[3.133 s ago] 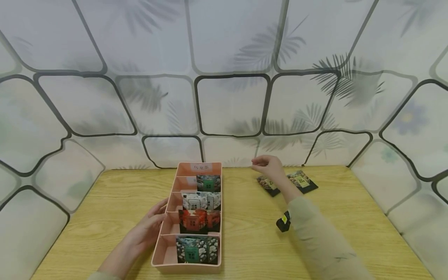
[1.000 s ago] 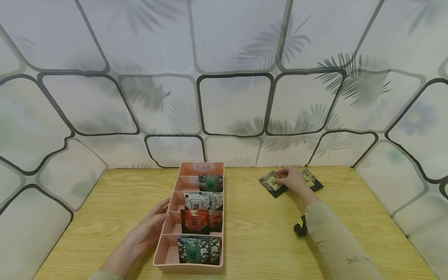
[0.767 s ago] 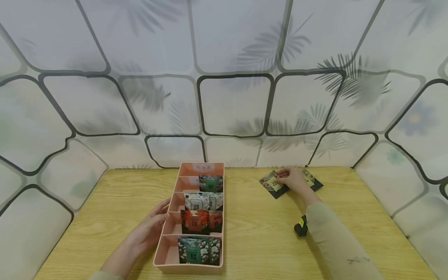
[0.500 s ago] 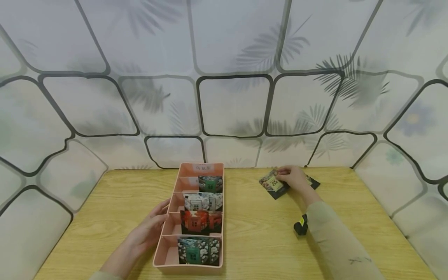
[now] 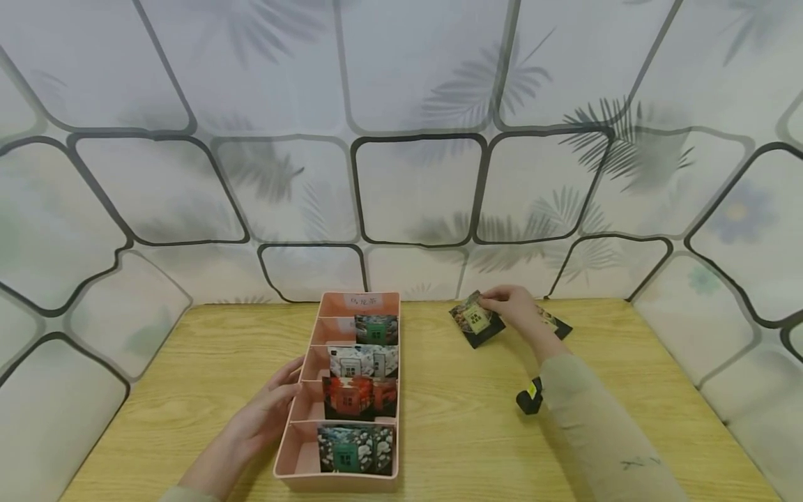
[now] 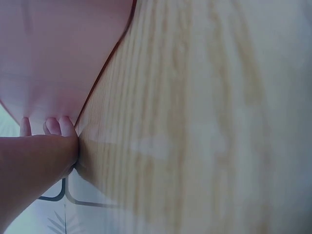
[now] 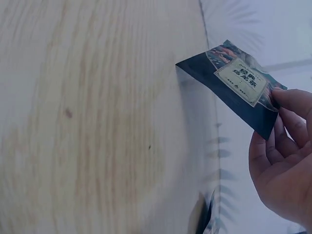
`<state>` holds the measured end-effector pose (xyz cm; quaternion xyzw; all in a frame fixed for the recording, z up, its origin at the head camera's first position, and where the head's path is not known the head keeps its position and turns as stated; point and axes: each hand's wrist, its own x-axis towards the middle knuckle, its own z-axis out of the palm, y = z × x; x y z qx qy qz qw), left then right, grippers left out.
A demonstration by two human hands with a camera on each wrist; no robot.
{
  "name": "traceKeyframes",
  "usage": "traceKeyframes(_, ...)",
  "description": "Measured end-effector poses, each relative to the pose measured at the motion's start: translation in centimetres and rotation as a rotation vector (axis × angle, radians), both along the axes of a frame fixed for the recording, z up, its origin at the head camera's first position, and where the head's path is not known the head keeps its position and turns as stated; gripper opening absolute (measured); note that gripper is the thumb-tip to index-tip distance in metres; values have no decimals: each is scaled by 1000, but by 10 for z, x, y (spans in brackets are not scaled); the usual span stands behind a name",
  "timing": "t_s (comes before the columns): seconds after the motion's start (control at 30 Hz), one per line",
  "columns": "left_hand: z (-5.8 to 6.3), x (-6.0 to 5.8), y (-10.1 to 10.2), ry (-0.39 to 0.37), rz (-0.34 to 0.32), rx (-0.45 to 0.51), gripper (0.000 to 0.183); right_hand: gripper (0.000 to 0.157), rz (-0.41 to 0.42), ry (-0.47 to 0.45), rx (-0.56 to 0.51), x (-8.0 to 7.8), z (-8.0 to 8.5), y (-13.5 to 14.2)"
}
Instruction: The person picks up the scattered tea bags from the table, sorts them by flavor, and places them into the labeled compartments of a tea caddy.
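Observation:
My right hand (image 5: 517, 312) pinches one corner of a dark tea sachet (image 5: 475, 319) with a pale yellow label, thumb on its printed face. In the right wrist view the sachet (image 7: 239, 87) is raised over the wood, tilted. A second dark sachet (image 5: 561, 328) lies on the table, partly hidden behind that hand. My left hand (image 5: 266, 408) rests against the left side of a long pink divided box (image 5: 295, 453); in the left wrist view its fingertips (image 6: 66, 126) touch the outer wall. Standing in the box are green-black sachets (image 5: 354, 450), red ones (image 5: 351, 399), white ones (image 5: 351, 361) and a green one (image 5: 376, 329).
The box's back compartment holds no sachet and has a paper label (image 5: 362, 300) on its wall. A small black device (image 5: 530, 396) with a yellow mark sits at my right sleeve. Behind the wooden table (image 5: 458, 432) rises a patterned wall covering (image 5: 414, 188).
My right hand came down onto the left of two sachets lying on the table, took it by the corner and lifted it, moving slightly left. The left hand and box stayed put.

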<state>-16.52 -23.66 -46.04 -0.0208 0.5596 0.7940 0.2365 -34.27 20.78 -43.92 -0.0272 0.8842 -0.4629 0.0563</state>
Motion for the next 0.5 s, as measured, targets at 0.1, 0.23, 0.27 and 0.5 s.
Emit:
traceKeyframes(0.1,0,0,0,13,-3,10,59,32,5,-2,-30,1,6,-9)
traceKeyframes(0.23,-4,-1,-1,55,-15,26,50,31,22,-8,-84,2,17,-21)
traceKeyframes(0.27,-5,-1,-2,61,-14,28,47,31,26,-7,-95,2,19,-24)
traceKeyframes(0.5,-4,0,-2,56,-22,36,46,29,56,29,-134,-1,29,-45)
